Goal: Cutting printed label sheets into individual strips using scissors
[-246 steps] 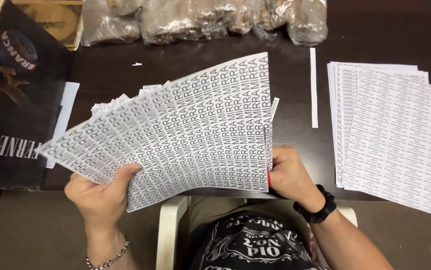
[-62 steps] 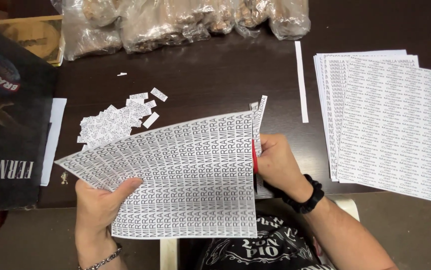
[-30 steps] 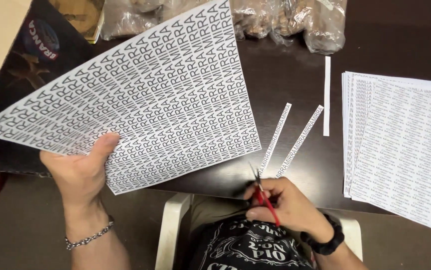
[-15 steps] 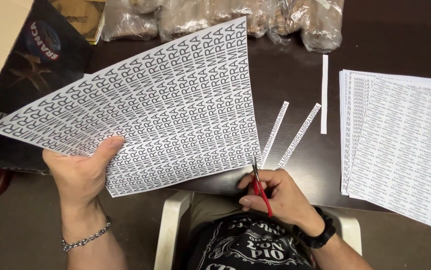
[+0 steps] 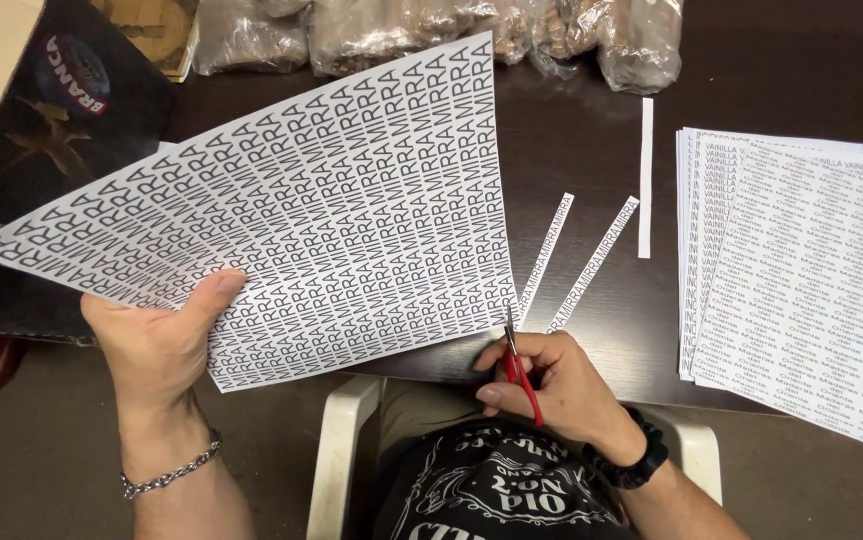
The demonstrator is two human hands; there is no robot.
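Cutting a printed sheet into strips: two off, most of the sheet left

Holding up a fanned sheaf of printed sheets (image 5: 281, 200) in the left hand (image 5: 166, 345), thumb pressed over the lower edge and fingers curled behind, so closed firmly on the paper. Gripping red-handled scissors (image 5: 519, 365) in the right hand (image 5: 556, 385), fingers wrapped round the handles, blades pointing up and meeting the bottom right corner of the sheaf; blades close to shut as far as can be told, tips partly lost against the paper.

Done so far, judging by what lies about: two narrow printed strips (image 5: 576, 265) lying slanted on the dark counter (image 5: 571, 150) just above the right hand, side by side but apart, and one plain white strip (image 5: 645, 178) farther up and to the right. Left to do, apparently nearly everything: sheaf almost whole, many rows wide, with only the right edge trimmed. Nothing cut into single pieces within view.

Resting untouched well right of the right hand, a stack of other printed pages (image 5: 801, 280). Beyond the left hand, a dark box (image 5: 61, 130); along the far edge, clear bags (image 5: 431, 35) of brownish goods.
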